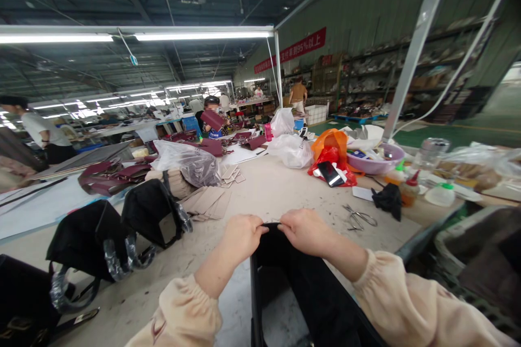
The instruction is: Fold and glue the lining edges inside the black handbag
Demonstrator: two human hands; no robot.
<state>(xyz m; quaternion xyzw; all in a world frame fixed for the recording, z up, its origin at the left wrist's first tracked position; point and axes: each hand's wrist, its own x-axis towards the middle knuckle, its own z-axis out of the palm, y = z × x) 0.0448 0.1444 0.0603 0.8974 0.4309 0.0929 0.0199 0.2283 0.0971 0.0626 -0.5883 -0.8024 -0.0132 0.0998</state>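
Observation:
Both hands grip the far top edge of a black bag [313, 287] with an open top, close to my body at the table's front. My left hand [243, 236] pinches the rim on the left, thumb and fingers pressed together. A short way to the right, my right hand [303, 232] pinches the same rim. A short stretch of black edge shows between the two hands. The bag's inside is partly visible, with a pale area at its bottom; its near end runs out of view.
Finished-looking black bags [150, 209] with plastic-wrapped handles stand at left. Beige boards [207, 203] lie behind them. Scissors [358, 218], a black cloth [387, 200], bottles [409, 190], a phone [330, 173] and a purple basin [376, 160] sit at right. A co-worker [212, 116] handles maroon pieces across the table.

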